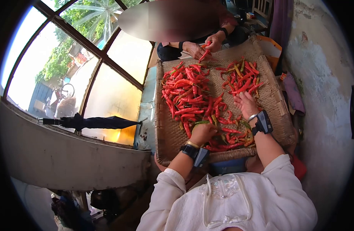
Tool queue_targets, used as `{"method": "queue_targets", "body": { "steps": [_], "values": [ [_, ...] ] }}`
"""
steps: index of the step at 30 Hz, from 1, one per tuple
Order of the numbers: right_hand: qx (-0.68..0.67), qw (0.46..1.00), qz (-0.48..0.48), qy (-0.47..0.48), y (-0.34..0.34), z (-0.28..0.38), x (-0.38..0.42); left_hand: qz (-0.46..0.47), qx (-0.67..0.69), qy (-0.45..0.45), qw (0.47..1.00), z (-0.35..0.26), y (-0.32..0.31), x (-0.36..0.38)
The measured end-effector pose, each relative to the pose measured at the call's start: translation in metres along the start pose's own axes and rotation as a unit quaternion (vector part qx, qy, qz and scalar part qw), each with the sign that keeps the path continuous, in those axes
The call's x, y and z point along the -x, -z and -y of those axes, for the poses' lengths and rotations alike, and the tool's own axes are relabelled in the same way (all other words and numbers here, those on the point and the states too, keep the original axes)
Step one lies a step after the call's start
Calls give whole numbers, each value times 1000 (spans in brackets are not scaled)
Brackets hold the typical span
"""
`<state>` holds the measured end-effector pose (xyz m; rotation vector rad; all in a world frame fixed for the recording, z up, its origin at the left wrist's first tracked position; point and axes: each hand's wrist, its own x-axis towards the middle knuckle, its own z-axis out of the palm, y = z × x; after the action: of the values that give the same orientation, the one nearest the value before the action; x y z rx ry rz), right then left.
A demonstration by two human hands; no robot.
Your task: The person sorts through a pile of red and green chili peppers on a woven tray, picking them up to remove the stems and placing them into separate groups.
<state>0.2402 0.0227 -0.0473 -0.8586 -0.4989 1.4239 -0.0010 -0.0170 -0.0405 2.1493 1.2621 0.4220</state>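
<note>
A woven basket tray (pixel 225 71) holds red chili peppers in separate heaps. My left hand (pixel 203 133) is low at the front edge of the large left heap (pixel 186 92), its fingers curled and mostly hidden. A green chili (pixel 202 122) lies just beyond its knuckles. My right hand (pixel 245 104) is just below the smaller right heap (pixel 244 77), palm partly turned up and fingers apart, close to a red chili (pixel 242 87). Between and below my hands lies a looser heap of red and greenish chilies (pixel 232 140).
Across the tray, another person's hands (pixel 202 48) hold red chilies. A folded dark umbrella (pixel 100 122) leans along the window ledge at left. A rough wall (pixel 319 96) stands at right, with an orange-edged box (pixel 270 48) by the tray's far corner.
</note>
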Motion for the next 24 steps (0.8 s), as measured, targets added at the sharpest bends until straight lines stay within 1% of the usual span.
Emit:
{"method": "queue_targets", "body": {
  "steps": [1, 2, 3, 4, 5, 6, 7, 8, 9, 10, 11, 12, 13, 15, 16, 18, 20, 21, 22, 24],
  "values": [
    [46, 996, -73, -16, 5, -2, -5, 43, -7, 3, 999, -1, 2, -2],
    [91, 984, -147, -30, 10, -8, -7, 37, -7, 4, 999, -3, 5, -2],
    [94, 985, -143, -29, 9, -10, -5, 44, -33, -11, 998, -7, 7, -1],
    [234, 966, -99, -39, 8, -12, -2, 52, -59, -28, 997, -12, 9, -1],
    [369, 927, -54, -46, 7, -13, 2, 62, -29, -29, 997, -17, 11, 1],
    [396, 915, 10, -70, 1, -16, 7, 58, -29, -33, 997, -15, 11, 1],
    [422, 899, 73, -94, -7, -20, 12, 68, -24, -56, 996, -14, 10, 2],
    [461, 868, 146, -113, -14, -23, 18, 76, -20, -79, 994, -12, 10, 1],
    [448, 864, 190, -126, -17, -34, 23, 86, -32, -88, 992, -18, 16, 2],
    [564, 783, 258, -46, -20, -39, 26, 86, -31, -88, 992, -14, 12, 3],
    [635, 708, 307, -37, -23, -44, 29, 90, -21, -84, 992, -6, 8, 1],
    [655, 684, 320, -20, -27, -47, 33, 94, -12, -80, 992, -3, 7, 0],
    [651, 686, 324, -24, -29, -48, 36, 93, -13, -82, 992, -1, 5, -1],
    [648, 689, 324, -27, -32, -47, 37, 94, -102, -42, 989, -2, 2, -3],
    [637, 690, 340, -37, -32, -48, 37, 94, -102, -44, 989, -2, 2, -5],
    [626, 692, 356, -50, -30, -50, 40, 14, -32, -32, 999, -3, 1, -4],
    [691, 627, 360, -20, -32, -51, 41, 24, -57, -33, 998, -4, 7, -2],
    [699, 614, 368, -2, -32, -53, 43, 36, -81, -31, 996, -5, 8, 0],
    [699, 614, 367, -1, -33, -55, 45, 37, -82, -32, 995, -4, 10, 2],
    [744, 571, 347, 9, -36, -57, 46, 63, -90, -51, 993, -4, 12, 3]
  ]
}}
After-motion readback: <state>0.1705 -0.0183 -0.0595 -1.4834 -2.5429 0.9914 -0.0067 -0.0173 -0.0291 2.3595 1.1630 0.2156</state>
